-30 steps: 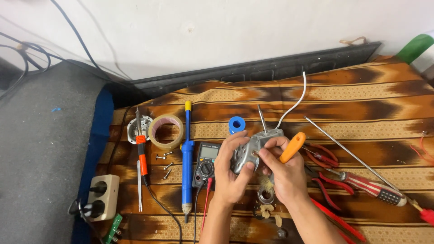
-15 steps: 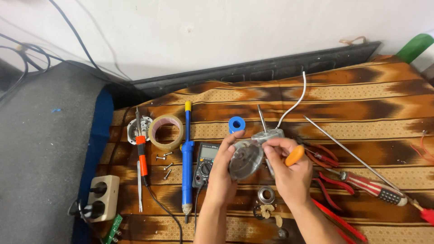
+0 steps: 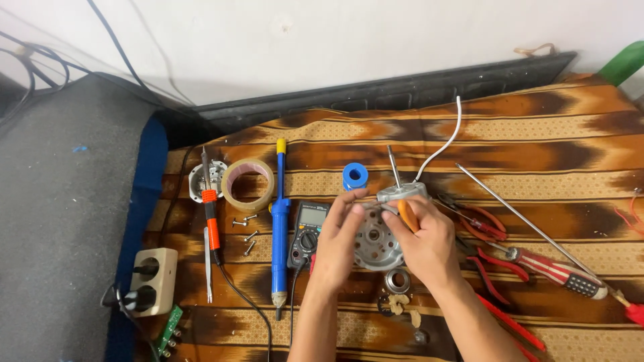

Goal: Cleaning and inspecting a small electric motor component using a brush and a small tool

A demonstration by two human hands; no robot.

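Both hands, left point(image 3: 333, 245) and right point(image 3: 426, 245), pinch the motor point(image 3: 378, 245) over a striped cloth point(image 3: 537, 127); tools crowd both sides; wall point(image 3: 335, 40) far.

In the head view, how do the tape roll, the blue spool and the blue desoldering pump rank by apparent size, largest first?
1. blue desoldering pump, longest by far
2. tape roll
3. blue spool, smallest

All three lie on the striped cloth at a similar distance, so the order looks reliable.

A pale wall point(image 3: 322, 47) runs along the back. Below it lies a brown striped cloth point(image 3: 523, 141), with grey carpet point(image 3: 60, 181) spreading to the left.
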